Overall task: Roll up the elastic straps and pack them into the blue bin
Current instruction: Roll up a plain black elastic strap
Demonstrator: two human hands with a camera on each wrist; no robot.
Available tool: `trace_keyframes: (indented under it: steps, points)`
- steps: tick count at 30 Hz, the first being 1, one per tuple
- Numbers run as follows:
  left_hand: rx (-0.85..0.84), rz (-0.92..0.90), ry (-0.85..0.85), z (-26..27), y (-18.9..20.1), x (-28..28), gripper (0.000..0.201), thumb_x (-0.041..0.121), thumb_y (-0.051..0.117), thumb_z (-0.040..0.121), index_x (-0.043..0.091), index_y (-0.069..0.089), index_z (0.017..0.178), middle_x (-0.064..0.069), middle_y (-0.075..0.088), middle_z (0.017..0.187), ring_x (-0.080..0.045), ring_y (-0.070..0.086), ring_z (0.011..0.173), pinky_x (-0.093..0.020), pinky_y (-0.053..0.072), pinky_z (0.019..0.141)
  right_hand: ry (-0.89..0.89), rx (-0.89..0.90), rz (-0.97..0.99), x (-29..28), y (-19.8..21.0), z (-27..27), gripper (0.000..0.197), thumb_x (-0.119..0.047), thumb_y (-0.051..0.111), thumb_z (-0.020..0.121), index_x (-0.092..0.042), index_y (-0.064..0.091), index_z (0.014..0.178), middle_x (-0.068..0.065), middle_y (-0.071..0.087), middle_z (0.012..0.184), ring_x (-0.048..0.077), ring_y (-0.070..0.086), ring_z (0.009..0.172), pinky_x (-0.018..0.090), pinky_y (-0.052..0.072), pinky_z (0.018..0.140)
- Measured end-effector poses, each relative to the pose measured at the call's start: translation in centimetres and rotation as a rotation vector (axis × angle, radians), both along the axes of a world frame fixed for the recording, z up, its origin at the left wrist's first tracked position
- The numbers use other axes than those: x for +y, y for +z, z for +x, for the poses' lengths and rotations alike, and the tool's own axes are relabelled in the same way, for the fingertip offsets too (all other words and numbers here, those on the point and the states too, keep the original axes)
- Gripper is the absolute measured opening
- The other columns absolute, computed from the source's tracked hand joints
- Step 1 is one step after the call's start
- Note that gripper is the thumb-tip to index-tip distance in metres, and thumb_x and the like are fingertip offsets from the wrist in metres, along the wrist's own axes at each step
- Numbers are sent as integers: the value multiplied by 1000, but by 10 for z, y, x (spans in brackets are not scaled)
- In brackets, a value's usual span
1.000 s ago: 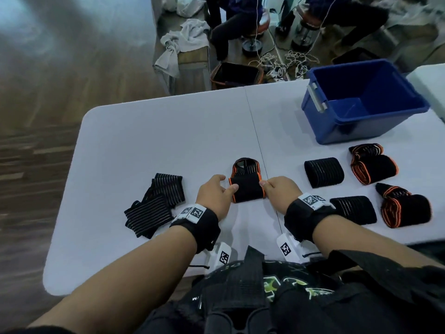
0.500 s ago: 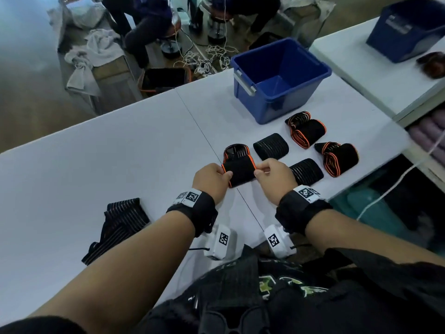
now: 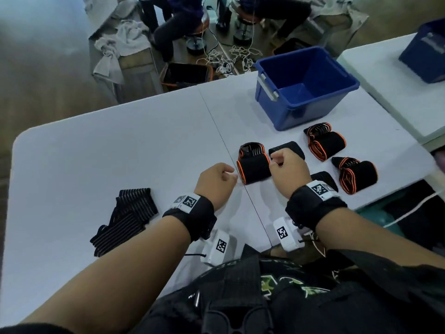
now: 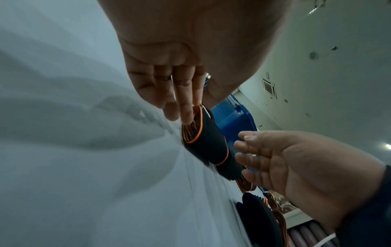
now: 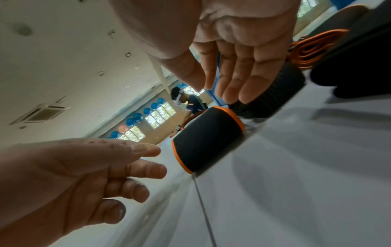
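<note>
We have released the black elastic strap roll with orange edging [image 3: 254, 168]: our left hand [image 3: 216, 183] at its 9 o'clock and our right hand [image 3: 287, 173] at its 3 o'clock now sit beside it with fingers relaxed, holding nothing, whereas half a second earlier both pinched its ends. We judge this roll finished and ready for packing. At 7 o'clock, the unrolled black striped strap [image 3: 125, 218] remains flat on the white table [image 3: 96, 153]. At 1 o'clock, the blue plastic bin [image 3: 305, 85] shows no straps inside.
</note>
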State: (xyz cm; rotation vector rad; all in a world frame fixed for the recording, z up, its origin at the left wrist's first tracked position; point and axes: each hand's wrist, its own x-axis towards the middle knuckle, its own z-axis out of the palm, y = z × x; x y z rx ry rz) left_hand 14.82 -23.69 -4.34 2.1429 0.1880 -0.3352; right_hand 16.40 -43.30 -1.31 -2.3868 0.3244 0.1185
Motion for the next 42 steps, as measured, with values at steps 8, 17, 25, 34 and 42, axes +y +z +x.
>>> trace_keyframes:
  steps: [8, 17, 25, 34, 42]
  points:
    - [-86, 215, 209, -42, 36, 114, 11, 31, 62, 94, 27, 68, 102, 16, 66, 94, -6, 61, 85, -21, 44, 82, 599, 53, 15, 98, 11, 0, 14, -20, 54, 95, -19, 67, 102, -3, 68, 97, 15, 61, 92, 25, 45, 81]
    - [91, 507, 255, -135, 24, 210, 36, 53, 77, 78, 29, 68, 103, 10, 58, 99, -12, 58, 93, -27, 46, 87, 988, 139, -82, 171, -11, -23, 15, -21, 50, 95, -19, 65, 96, -6, 64, 90, 17, 61, 89, 27, 45, 74]
    - [21, 507, 324, -172, 16, 202, 15, 28, 75, 84, 24, 68, 97, 8, 58, 89, -14, 58, 86, -29, 47, 83, 1104, 103, -167, 198, -13, -35, 15, -21, 49, 95, -17, 64, 96, 0, 67, 94, 21, 61, 90, 32, 47, 76]
    - [-109, 328, 500, -207, 28, 215, 13, 20, 63, 95, 29, 71, 95, 7, 59, 86, -5, 54, 80, -19, 39, 74, 1008, 92, -150, 234, -7, -25, 15, -33, 66, 90, -18, 64, 88, -2, 66, 89, 18, 61, 85, 28, 43, 69]
    - [-181, 457, 463, -227, 18, 221, 22, 18, 58, 98, 28, 77, 103, 18, 48, 83, -18, 50, 95, -38, 46, 90, 1004, 140, -159, 257, -12, -32, 14, -26, 80, 78, -20, 68, 81, -9, 62, 77, 16, 61, 80, 23, 41, 60]
